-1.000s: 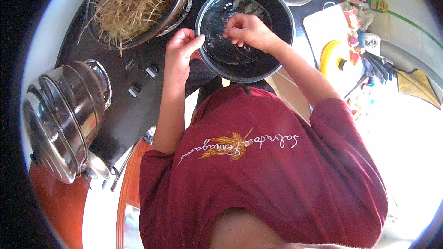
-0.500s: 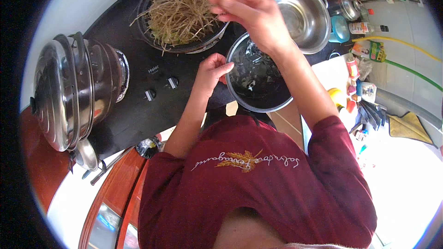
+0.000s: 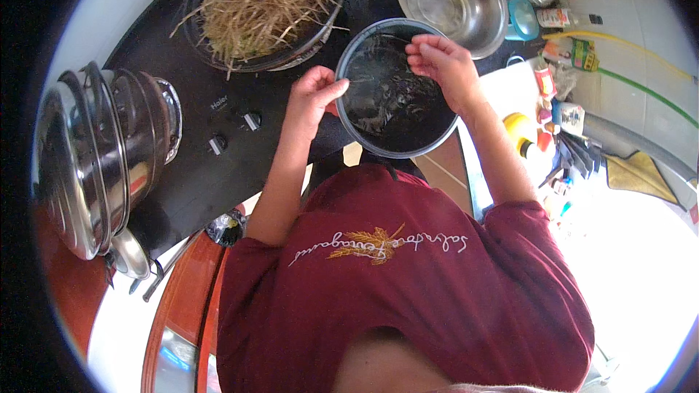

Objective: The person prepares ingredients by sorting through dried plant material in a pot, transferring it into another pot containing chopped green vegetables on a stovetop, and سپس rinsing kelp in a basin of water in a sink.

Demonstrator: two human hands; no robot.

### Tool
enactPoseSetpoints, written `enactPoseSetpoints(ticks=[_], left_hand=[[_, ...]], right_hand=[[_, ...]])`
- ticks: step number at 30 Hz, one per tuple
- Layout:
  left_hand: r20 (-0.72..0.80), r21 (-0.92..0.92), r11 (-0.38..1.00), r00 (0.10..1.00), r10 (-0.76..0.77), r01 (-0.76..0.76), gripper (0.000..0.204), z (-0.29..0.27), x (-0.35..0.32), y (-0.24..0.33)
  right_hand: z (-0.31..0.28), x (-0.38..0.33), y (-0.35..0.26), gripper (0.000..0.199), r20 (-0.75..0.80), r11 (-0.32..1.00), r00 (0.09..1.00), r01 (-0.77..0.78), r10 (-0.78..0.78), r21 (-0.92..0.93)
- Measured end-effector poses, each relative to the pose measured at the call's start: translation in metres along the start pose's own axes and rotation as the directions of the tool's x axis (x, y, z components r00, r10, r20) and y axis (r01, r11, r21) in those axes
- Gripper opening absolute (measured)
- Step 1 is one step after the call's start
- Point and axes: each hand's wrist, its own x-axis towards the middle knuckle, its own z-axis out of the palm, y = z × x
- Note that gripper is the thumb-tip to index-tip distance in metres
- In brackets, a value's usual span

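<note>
A round dark pot [image 3: 382,142] with a pale rim stands in front of me, with liquid rippling and glinting inside. My left hand [image 3: 318,98] grips its left rim, thumb on top. Over the right part of the pot hangs my right hand [image 3: 444,65], its fingers curled together in a pinch; anything between them is too small to make out. At the far left, a heap of dry brown stalks [image 3: 266,4], with some green low in it, fills a wide dark pan [image 3: 255,62].
A steel basin [image 3: 466,7] sits behind the pot on the right. Left on the black stove [image 3: 218,113] stands a large lidded steamer pot [image 3: 95,164]. Bottles and a light blue container [image 3: 522,20] crowd the right side, beside a yellow and green hose [image 3: 641,87].
My right hand has come down from beside the stalks to above the pot's liquid. The left hand keeps its hold on the rim. The whole view has shifted slightly.
</note>
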Motion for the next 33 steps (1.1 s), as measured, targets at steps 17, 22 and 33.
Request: enactPoseSetpoints(ticks=[17,22,33], left_hand=[[-0.045,0.018,1.0,0.999,-0.011,0.012,0.013,0.004,-0.003,0.009],[-0.089,0.017,1.0,0.996,-0.001,0.003,0.015,0.006,-0.003,0.005],[-0.044,-0.01,1.0,0.999,0.021,-0.022,0.015,0.005,-0.003,0.006]], right_hand=[[0.078,0.02,0.001,0.022,0.143,0.563,0.75,0.595,-0.646,-0.573],[0.1,0.025,-0.004,0.01,0.108,0.55,0.704,0.632,-0.702,-0.546],[0.125,0.031,-0.029,0.021,0.152,0.429,0.606,0.698,-0.781,-0.574]])
